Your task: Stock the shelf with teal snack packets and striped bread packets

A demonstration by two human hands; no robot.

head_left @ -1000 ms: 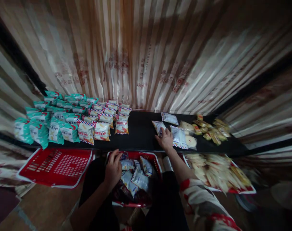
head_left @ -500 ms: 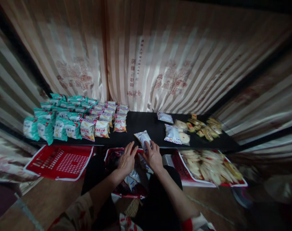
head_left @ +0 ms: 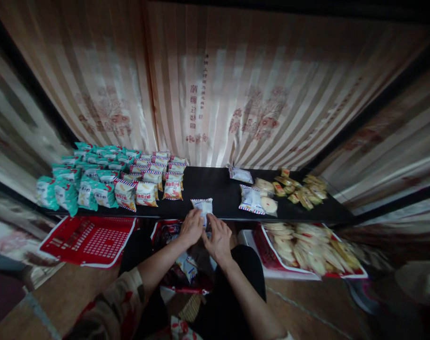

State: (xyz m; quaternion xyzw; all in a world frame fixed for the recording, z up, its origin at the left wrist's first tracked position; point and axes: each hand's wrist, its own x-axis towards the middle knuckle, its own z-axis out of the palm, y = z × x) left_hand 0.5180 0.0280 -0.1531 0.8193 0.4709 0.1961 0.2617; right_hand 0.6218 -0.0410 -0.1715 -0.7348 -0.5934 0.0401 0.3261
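The white packet (head_left: pixel 202 206) is just beyond the middle basket (head_left: pixel 186 289), at the near edge of the table (head_left: pixel 218 182). Its long axis runs roughly away from the person, and its striped far end shows free of the fingers. The left hand (head_left: pixel 192 227) is the nearer one: its fingers lie close together and bent along the left, lower part of the packet. The right hand (head_left: pixel 219 238) is at the right, lower side, its fingers a little spread. The light is dim and the hands cover the near end, so I cannot tell whether either hand really pinches it.

Beyond the middle basket and to its left, the orange-printed packets (head_left: pixel 147 192) stand in rows, with the teal packets (head_left: pixel 88 192) farther left. Beyond the middle basket to the right, a flat blue-white packet (head_left: pixel 250 199) lies well apart from both hands.
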